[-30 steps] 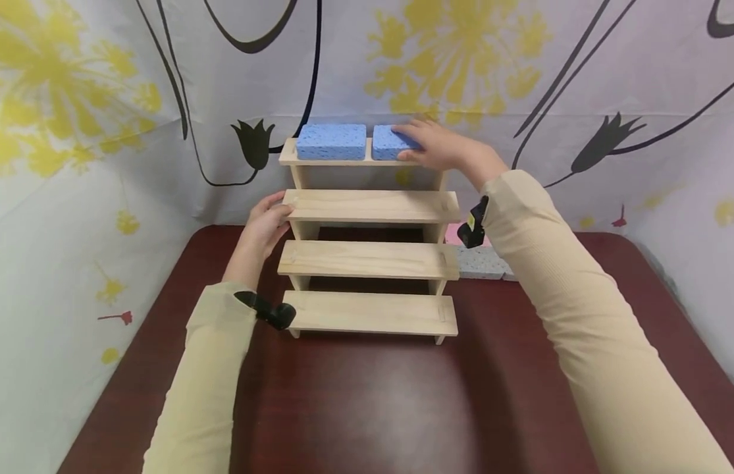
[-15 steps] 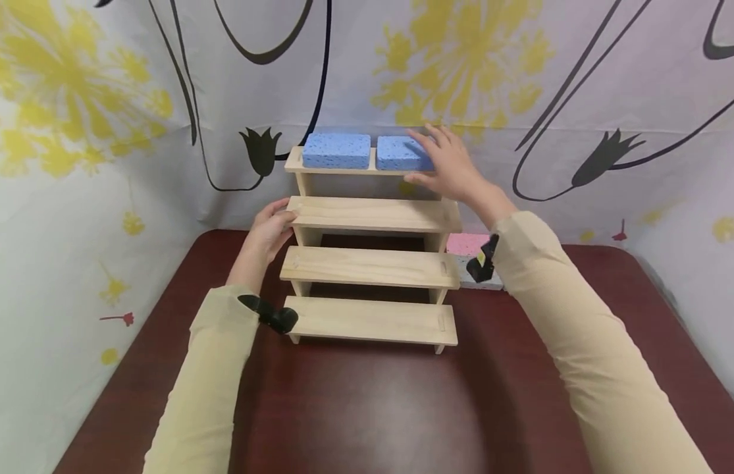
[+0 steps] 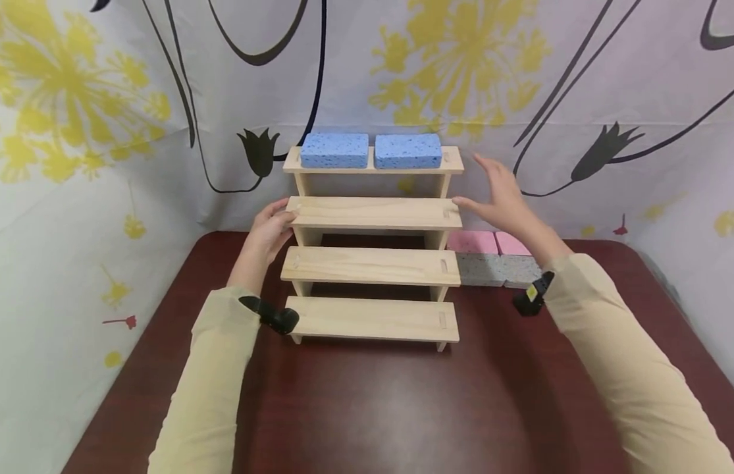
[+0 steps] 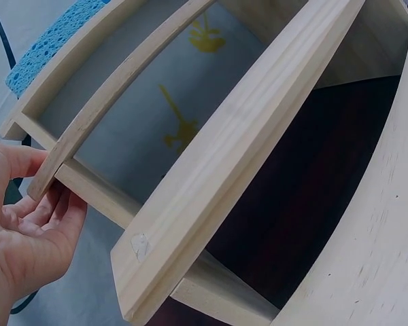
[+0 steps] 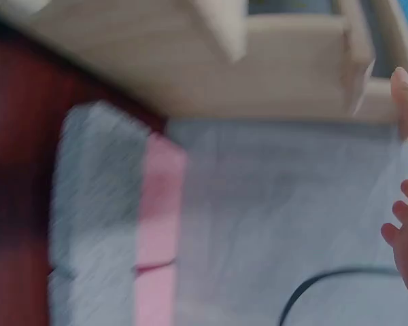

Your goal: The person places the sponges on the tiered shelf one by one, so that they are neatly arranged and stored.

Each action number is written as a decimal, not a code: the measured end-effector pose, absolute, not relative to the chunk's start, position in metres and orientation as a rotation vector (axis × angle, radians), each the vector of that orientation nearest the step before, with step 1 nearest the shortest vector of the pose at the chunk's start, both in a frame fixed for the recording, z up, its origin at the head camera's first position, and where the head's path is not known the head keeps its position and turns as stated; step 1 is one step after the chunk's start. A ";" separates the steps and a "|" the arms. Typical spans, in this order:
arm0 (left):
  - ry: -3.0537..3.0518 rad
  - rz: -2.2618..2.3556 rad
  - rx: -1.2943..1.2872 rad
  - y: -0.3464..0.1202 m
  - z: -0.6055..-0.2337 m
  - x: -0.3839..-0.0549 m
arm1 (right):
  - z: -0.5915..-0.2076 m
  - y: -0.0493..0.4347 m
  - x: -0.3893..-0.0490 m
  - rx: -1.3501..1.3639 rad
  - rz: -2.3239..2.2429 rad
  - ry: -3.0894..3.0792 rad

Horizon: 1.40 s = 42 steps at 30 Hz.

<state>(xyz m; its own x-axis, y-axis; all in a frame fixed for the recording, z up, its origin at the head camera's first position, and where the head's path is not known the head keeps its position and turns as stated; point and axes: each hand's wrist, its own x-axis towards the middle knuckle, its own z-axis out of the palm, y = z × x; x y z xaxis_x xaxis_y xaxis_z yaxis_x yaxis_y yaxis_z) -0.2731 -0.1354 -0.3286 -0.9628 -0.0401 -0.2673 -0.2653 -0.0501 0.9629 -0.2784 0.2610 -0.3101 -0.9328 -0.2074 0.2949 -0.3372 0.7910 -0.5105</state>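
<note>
A pale wooden stepped shelf (image 3: pixel 372 210) with several tiers stands at the middle of the table. My left hand (image 3: pixel 264 232) grips the left end of its second tier from the top, thumb above and fingers beneath; the left wrist view shows this hand (image 4: pixel 34 234) at the board's end. Two blue sponges, a left one (image 3: pixel 334 151) and a right one (image 3: pixel 408 152), lie side by side on the top tier. My right hand (image 3: pixel 504 201) is off to the shelf's right, holding nothing, its thumb and fingers spread near the second tier's right end.
Pink sponges (image 3: pixel 474 241) and grey sponges (image 3: pixel 480 270) sit on the dark red table (image 3: pixel 367 401), right of the shelf. The three lower tiers are bare. A white cloth (image 3: pixel 580 85) with yellow and black flower prints hangs behind and at the sides.
My right hand has let go of the right blue sponge and moved right and down, away from it. That sponge stays on the top tier. My left hand keeps its grip on the shelf.
</note>
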 end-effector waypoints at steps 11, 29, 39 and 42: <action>2.036 2.167 -0.331 -0.135 -0.331 -0.274 | -0.393 0.354 -0.234 0.256 0.541 -3.151; 2.062 2.139 -0.328 -0.137 -0.332 -0.272 | -0.440 0.381 -0.203 0.202 0.283 -3.209; 2.062 2.133 -0.340 -0.137 -0.332 -0.272 | -0.445 0.383 -0.198 0.045 0.644 -3.248; 2.058 2.143 -0.337 -0.135 -0.332 -0.272 | -0.445 0.385 -0.198 0.058 0.637 -3.238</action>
